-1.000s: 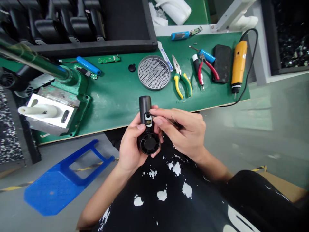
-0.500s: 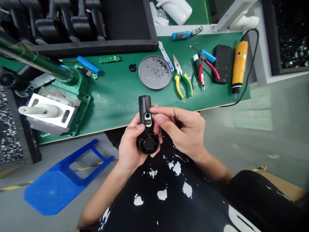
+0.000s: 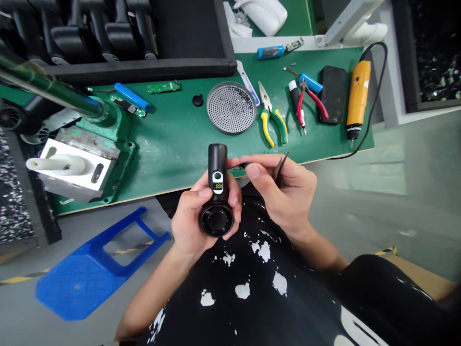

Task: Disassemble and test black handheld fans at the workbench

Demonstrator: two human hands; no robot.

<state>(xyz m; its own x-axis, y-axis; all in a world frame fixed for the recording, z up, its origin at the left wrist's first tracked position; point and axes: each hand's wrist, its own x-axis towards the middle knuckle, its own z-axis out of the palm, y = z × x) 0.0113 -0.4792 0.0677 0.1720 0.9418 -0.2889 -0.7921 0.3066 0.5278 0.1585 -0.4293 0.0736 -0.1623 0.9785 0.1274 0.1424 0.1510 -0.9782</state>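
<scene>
My left hand (image 3: 190,216) is wrapped round a black handheld fan (image 3: 218,154), its thumb beside the panel. The fan's round head points toward me and its handle toward the bench. On the body a white-edged panel shows a round button and a lit digital display (image 3: 218,186). Just right of the fan, my right hand (image 3: 288,192) pinches a small dark, glossy piece (image 3: 240,166) between thumb and forefinger. It is apart from the panel, and fingers partly cover it. Dark tweezers (image 3: 282,164) are tucked into the same hand, tips upward.
On the green bench (image 3: 169,144) lie a round perforated tray (image 3: 231,108), pliers (image 3: 268,117), red-handled cutters (image 3: 312,101) and a yellow electric screwdriver (image 3: 358,93). A press (image 3: 82,158) stands left. Behind is a black tray (image 3: 201,67) of fans. A blue stool (image 3: 79,283) stands below.
My right hand has moved a little right, away from the fan's panel, with the small piece in its fingertips. The fan has turned slightly in my left hand, its head shifting left.
</scene>
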